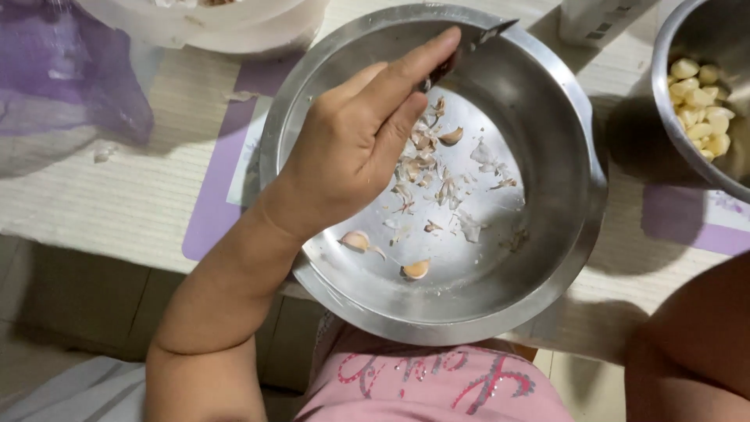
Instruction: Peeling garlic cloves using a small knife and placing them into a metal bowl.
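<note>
My left hand [351,148] reaches over a wide steel bowl [578,234] and is shut on a small knife [484,37]. The forefinger lies along the knife, and the blade tip points to the bowl's far rim. Under the hand, on the bowl's bottom, lie garlic skins [426,168] and a few unpeeled cloves [416,270]. My right hand is out of view; only a bare limb [695,344] shows at the lower right, and I cannot tell whether it is an arm or a knee.
A second steel bowl [664,117] at the right edge holds several peeled garlic cloves [699,94]. A white tub [234,27] and a purple plastic bag [62,70] sit at the back left. A purple mat [215,187] lies under the big bowl.
</note>
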